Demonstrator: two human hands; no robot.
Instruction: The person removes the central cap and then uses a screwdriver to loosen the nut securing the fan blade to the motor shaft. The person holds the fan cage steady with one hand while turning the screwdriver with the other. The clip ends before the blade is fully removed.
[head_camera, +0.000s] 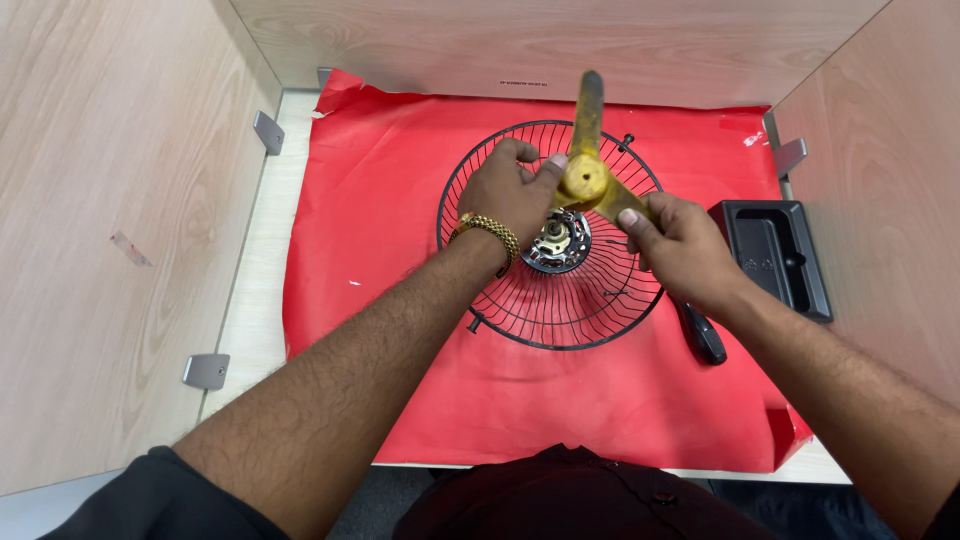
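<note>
1. Left hand (512, 190): closed on one blade of the yellow fan blade (588, 172), thumb tip pressed against the hub. A gold chain bracelet (488, 232) sits on the wrist.
2. Right hand (683, 250): closed on another blade, lower right of the hub; fingers wrap over it and hide most of it.
3. Fan blade: three-bladed, yellow and worn, held between both hands above the grille (552, 236). One blade points straight up toward the back wall; the other two are mostly covered by the hands. The hub faces the camera, with a small hole at its centre.
4. Grille: black wire, round, lying flat on the red sheet (400, 250). The motor (558, 243) shows at its centre, just below the hub. Whether the hub touches the motor shaft cannot be told.
5. A small black bolt (626, 141) stands up at the grille's upper right rim.
6. Black tool handle (703, 334): lying on the sheet just right of the grille, partly under the right wrist.
7. Black tray (776, 255): at the sheet's right edge, against the side wall, near the right hand but apart from it.
8. Sheet covers most of the desk (262, 270); light wood panels (120, 230) wall it on three sides, fixed with grey brackets (206, 370).
</note>
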